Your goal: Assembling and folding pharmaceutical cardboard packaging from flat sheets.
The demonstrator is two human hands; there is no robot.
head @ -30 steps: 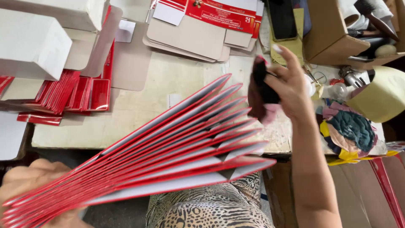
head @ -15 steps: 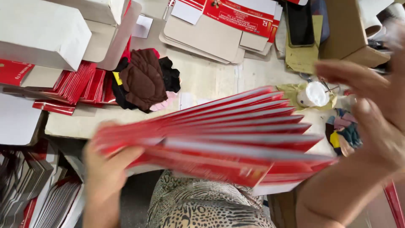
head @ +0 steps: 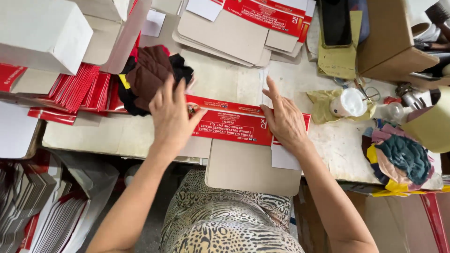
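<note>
Two hands lie flat on a stack of red and grey box blanks (head: pixel 234 126) set down at the near edge of the table (head: pixel 337 154). The left hand (head: pixel 172 115) rests palm down on the stack's left end, fingers spread, its fingertips touching a bundle of dark brown and black cloth (head: pixel 150 75) just behind. The right hand (head: pixel 283 119) presses on the right end, fingers open, forefinger stretched away from the body. Neither hand grips anything; both simply bear down on the cardboard.

As far as I can judge, the blanks are settled on the table and squared into one pile, and nothing on top has been folded or lifted: every flap lies flat. The plain grey flap (head: pixel 253 166) hangs over the table edge toward the person's lap. So the work on this pile looks to be at its start, with all the shaping left to do.

The stack's long axis runs left to right across the table, roughly parallel to the near edge, tilted slightly so the right end sits a little nearer the person. Its red printed band faces up, the grey flap points toward the body.

Around it: more flat blanks (head: pixel 225 28) at the far side, finished white boxes (head: pixel 42 33) at the far left, upright red blanks (head: pixel 79 86) beside them, and a heap of coloured rags (head: pixel 403 157) to the right.
</note>
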